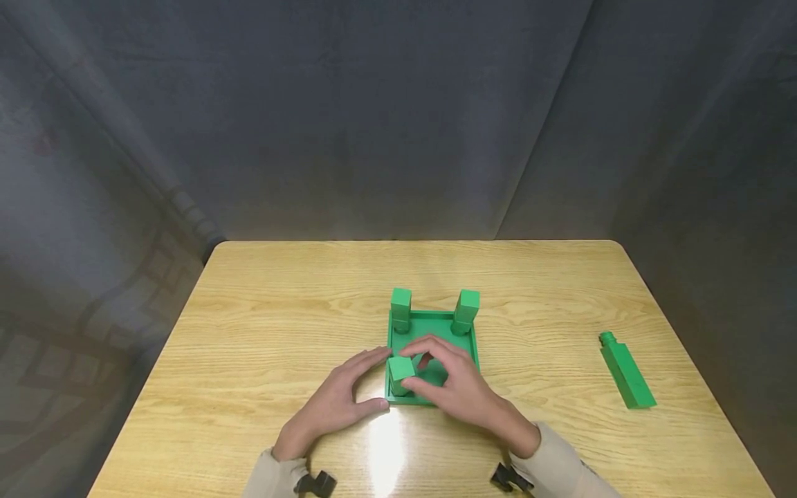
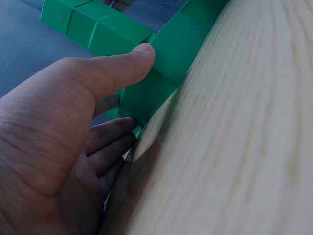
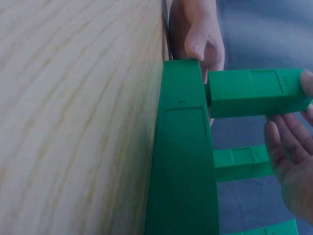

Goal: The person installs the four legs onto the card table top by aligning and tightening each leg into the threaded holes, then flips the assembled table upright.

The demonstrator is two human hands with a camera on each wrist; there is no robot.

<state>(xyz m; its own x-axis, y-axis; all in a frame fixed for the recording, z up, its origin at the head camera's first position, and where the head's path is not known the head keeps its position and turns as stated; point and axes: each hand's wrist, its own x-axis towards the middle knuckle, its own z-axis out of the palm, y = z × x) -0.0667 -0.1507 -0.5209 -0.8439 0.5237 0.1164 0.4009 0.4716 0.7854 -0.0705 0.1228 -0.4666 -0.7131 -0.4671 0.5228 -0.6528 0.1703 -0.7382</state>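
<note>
A green square board [image 1: 432, 399] with a raised rim lies on the wooden table, with square green legs standing up from its corners. My right hand [image 1: 457, 384] pinches the top of the near-left leg [image 3: 247, 93] between thumb and fingers. This leg stands upright on the board. On the left, my left hand [image 1: 339, 398] rests against the board's near-left corner. Its thumb [image 2: 144, 51] touches the front side, and the straight fingers reach along the left side. At the back stand the far-left leg [image 1: 401, 304] and the far-right leg [image 1: 467, 308].
A loose green leg [image 1: 627, 373] with a threaded-looking end lies on the table [image 1: 280, 311] at the right. Dark grey curtains [image 1: 373, 124] hang behind the table and at both sides.
</note>
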